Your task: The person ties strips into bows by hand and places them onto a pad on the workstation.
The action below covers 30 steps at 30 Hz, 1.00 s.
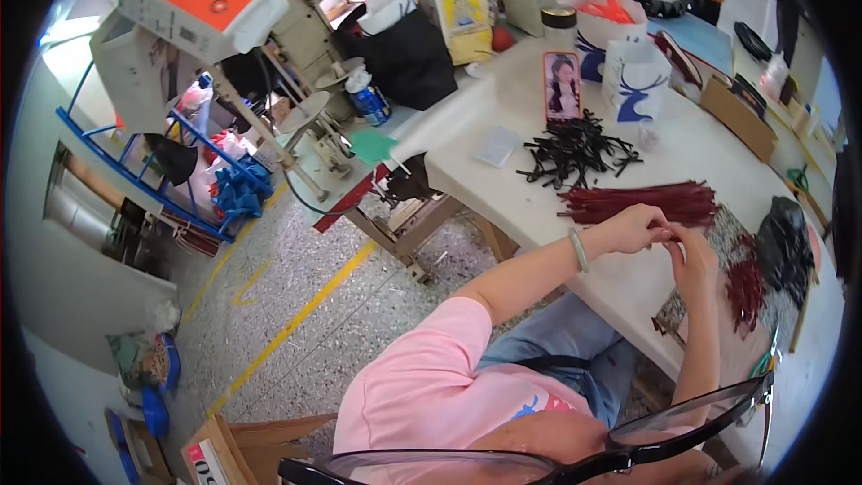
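Observation:
My left hand, with a pale bangle on its wrist, is closed in a pinch over the white table. Close against it, my right hand has its fingertips pinched too. What lies between the fingertips is too small to make out. Just beyond both hands stretches a bundle of long dark red strips. Farther back is a tangled heap of black strips. A pile of shorter dark red pieces lies right of my right hand.
A phone stands upright behind the black heap, beside a white deer-print container. A small clear packet lies at left. At right sits a black plastic bag; green-handled scissors lie nearer. A sewing machine stands across the aisle.

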Each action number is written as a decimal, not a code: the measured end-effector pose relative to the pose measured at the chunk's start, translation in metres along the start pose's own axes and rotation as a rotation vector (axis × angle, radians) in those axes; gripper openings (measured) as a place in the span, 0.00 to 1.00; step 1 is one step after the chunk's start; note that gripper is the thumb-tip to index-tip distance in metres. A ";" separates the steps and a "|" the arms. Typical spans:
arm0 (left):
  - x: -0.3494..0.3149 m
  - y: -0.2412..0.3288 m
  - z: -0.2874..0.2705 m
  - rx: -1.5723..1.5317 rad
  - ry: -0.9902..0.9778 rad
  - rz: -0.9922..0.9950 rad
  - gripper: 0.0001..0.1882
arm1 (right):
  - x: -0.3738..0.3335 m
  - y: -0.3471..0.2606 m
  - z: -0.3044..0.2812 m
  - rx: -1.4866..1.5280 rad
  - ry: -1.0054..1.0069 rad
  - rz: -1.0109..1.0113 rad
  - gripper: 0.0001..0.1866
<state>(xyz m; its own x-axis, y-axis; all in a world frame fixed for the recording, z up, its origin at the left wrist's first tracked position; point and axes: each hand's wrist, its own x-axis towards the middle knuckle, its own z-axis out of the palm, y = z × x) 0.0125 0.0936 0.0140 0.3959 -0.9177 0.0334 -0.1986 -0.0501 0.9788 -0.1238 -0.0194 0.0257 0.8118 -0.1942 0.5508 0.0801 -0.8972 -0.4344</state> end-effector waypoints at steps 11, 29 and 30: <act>-0.025 0.043 -0.019 0.449 0.069 0.403 0.10 | -0.009 -0.010 -0.059 0.193 -0.388 0.252 0.08; -0.073 0.042 0.033 -0.486 0.005 0.063 0.06 | -0.056 -0.076 -0.043 0.846 0.130 0.677 0.16; -0.073 0.047 0.032 -0.534 -0.025 0.020 0.07 | -0.053 -0.076 -0.046 0.850 0.125 0.695 0.16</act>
<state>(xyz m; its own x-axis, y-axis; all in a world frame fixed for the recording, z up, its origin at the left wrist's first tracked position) -0.0550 0.1458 0.0510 0.3741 -0.9258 0.0545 0.2809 0.1692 0.9447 -0.1995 0.0412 0.0619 0.7737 -0.6320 0.0442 0.0396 -0.0214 -0.9990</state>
